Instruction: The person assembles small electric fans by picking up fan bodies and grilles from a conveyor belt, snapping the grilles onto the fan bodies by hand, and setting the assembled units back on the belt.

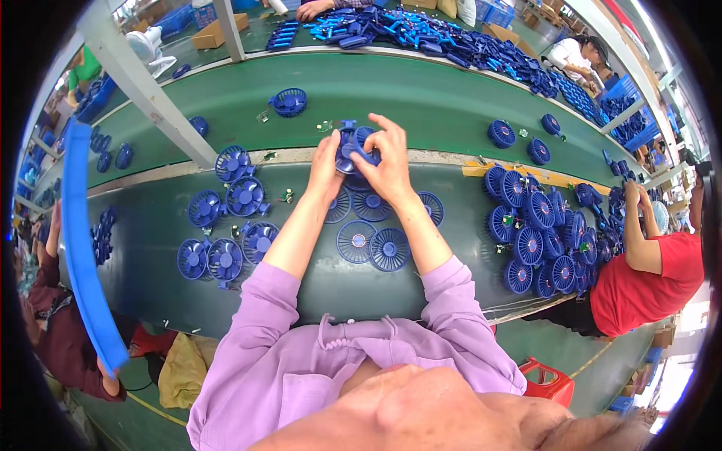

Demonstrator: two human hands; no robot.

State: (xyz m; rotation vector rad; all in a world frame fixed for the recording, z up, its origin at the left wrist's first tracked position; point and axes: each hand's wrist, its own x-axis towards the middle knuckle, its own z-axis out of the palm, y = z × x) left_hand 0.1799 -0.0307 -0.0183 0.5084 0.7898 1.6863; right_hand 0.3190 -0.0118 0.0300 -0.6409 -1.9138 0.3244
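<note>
In the head view, I had the left grip (326, 167) clamped on the left of a blue fan (347, 156), the right grip (389, 164) clamped on its right. I held it around the desk (316, 297)'s far edge, near the green belt (444, 98). Grilles (356, 240) lay between the forearms, loose fans (245, 196) leftward, a blue pile (540, 210) rightward.

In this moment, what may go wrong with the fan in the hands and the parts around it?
The fan, held by the left hand and right hand near the belt, might fall if the grip slips. Round grilles lie close to the forearms, so a moving arm could knock them out of place. A small green part lies beside the left forearm; it might be brushed aside.
</note>
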